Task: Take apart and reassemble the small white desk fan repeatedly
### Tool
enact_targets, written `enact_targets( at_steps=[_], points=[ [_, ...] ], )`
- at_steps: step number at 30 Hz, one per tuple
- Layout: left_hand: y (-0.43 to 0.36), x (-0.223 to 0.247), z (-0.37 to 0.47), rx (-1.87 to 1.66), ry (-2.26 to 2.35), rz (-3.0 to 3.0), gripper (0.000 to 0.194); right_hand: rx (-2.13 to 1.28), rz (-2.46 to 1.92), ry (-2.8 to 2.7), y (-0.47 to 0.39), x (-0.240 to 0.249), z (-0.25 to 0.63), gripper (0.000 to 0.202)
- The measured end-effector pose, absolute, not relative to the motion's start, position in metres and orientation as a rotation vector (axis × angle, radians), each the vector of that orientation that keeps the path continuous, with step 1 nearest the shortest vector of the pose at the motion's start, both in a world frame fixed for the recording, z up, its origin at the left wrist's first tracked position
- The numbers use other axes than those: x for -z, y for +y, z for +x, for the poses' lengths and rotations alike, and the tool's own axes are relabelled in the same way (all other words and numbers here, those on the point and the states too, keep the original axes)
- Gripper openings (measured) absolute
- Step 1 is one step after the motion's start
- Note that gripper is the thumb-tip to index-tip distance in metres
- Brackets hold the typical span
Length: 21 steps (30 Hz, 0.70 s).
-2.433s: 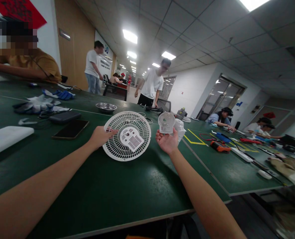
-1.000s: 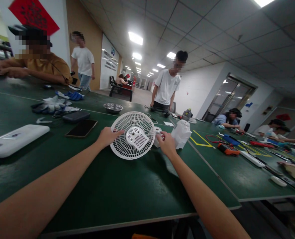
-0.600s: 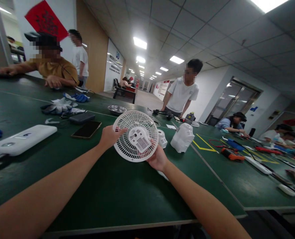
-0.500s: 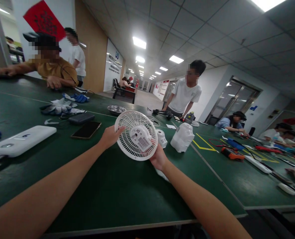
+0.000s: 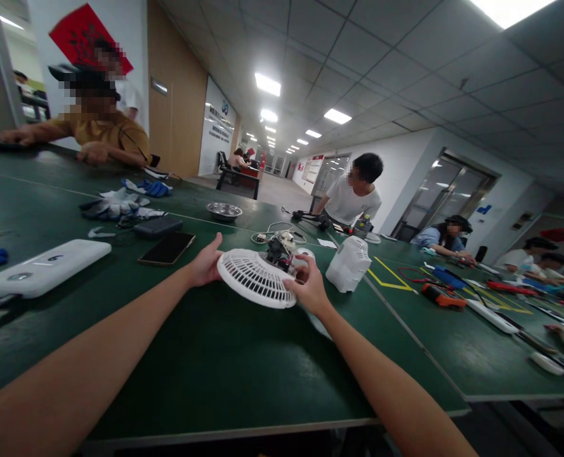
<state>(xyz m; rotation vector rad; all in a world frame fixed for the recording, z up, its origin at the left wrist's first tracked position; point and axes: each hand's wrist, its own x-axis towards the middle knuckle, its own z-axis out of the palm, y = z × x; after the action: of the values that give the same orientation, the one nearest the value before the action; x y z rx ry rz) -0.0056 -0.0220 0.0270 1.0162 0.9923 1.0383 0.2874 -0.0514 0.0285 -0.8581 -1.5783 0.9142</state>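
A round white fan grille [image 5: 255,279] is held tilted above the green table, its slotted face towards me. A motor [image 5: 280,250] with dark parts and wires sits behind its upper rim. My left hand [image 5: 205,261] supports the left edge, thumb raised and fingers partly hidden under the rim. On the other side, my right hand [image 5: 310,285] grips the grille's right edge, thumb on the slats and fingers curled beside the motor. A white plastic housing [image 5: 349,264] stands just right of this hand. Behind the grille lies a pale cable [image 5: 282,226].
To the left lie a phone [image 5: 167,247], a dark case [image 5: 158,226], a white power bank [image 5: 44,270] and work gloves [image 5: 115,206]. A metal bowl [image 5: 223,211] sits farther back. An orange multimeter [image 5: 443,296] and other tools lie right. Several people are around the table.
The grille has tipped from nearly upright to a flatter angle, bringing the motor behind it into sight. My right hand has shifted up along its right side. The person opposite has leaned lower.
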Motion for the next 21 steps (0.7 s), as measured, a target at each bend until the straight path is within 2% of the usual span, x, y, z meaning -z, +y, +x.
enact_targets(
  at_steps=[2,6,7,11,14,18,21],
  points=[
    [-0.023,-0.027,-0.003,-0.935,0.893,0.96,0.071,-0.79,-0.874,-1.75,-0.054,-0.03,0.291,0.069],
    [-0.012,-0.016,-0.002,-0.926,0.956,0.886,0.032,-0.637,-0.891,-1.995,-0.054,-0.036,0.296,0.072],
    [-0.009,-0.013,-0.002,-0.936,0.963,0.878,0.03,-0.598,-0.883,-2.001,-0.052,-0.038,0.298,0.068],
    [-0.003,-0.005,-0.002,-0.964,1.015,0.913,0.032,-0.357,-0.966,-1.763,-0.034,-0.038,0.311,0.051],
    [-0.004,-0.005,-0.001,-0.982,1.05,0.972,0.037,-0.312,-1.052,-1.609,-0.016,-0.028,0.324,0.061],
    [-0.005,-0.004,-0.002,-0.972,1.065,1.021,0.041,-0.632,-1.097,-1.468,0.005,-0.011,0.337,0.073],
    [-0.004,-0.003,-0.003,-0.961,1.068,1.032,0.042,-0.981,-1.007,-1.096,0.015,-0.008,0.343,0.054]
  ],
)
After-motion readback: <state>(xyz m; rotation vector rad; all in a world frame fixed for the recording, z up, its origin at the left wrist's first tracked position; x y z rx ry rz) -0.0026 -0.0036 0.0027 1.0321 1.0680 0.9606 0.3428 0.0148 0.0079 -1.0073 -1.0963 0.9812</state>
